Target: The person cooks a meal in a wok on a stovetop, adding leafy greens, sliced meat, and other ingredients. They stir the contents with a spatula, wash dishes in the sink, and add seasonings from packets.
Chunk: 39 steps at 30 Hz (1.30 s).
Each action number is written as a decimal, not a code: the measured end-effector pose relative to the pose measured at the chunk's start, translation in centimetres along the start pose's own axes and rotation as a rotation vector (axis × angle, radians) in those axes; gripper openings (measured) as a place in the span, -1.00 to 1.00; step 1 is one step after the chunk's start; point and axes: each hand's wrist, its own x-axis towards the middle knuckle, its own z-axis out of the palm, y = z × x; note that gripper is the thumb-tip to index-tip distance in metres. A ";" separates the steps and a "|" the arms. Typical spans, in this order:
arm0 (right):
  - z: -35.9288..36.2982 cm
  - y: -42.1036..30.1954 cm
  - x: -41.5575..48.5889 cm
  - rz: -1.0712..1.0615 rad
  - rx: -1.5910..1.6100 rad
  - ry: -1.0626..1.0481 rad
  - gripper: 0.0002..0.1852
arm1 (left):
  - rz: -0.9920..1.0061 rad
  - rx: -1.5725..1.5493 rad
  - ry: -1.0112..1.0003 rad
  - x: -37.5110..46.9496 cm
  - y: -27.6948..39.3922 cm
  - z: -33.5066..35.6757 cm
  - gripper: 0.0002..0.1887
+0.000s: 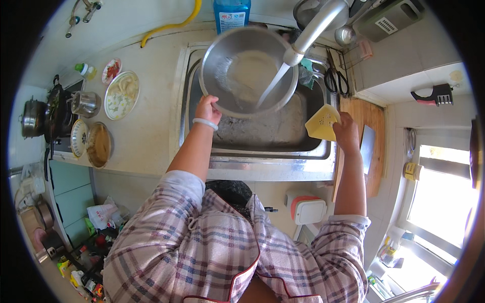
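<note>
Water runs from the faucet (311,32) into a large stainless steel bowl (212,64), tilted over the sink (261,132). My left hand (208,110), a pale bangle on its wrist, grips the bowl's rim at the lower left. Cloudy liquid or pale residue shows in the bowl. My right hand (346,130) holds a yellow perforated plastic scraper or drain piece (322,122) above the sink's right edge, apart from the bowl. A green scouring cloth (307,72) lies behind the bowl at the sink's back right corner.
A wooden cutting board (373,151) with a cleaver (367,147) lies to the right, black scissors (336,79) behind it. A blue detergent bottle (232,17) stands at the back. On the left counter are a floral plate of food (123,102), a metal bowl (99,146) and a steel pot (86,104).
</note>
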 end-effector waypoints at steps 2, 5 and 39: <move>0.5 0.5 0.6 0.023 -0.035 -0.038 -0.60 | -0.020 0.104 0.028 -0.6 0.4 -0.3 -0.81; 2.4 -0.2 1.6 -0.183 -0.118 -0.102 -0.62 | 0.058 0.470 0.122 -2.0 3.1 1.2 -0.83; 12.3 0.7 1.2 -0.227 -0.719 0.015 -0.86 | 1.314 1.918 -0.959 -17.6 4.4 -3.0 -0.81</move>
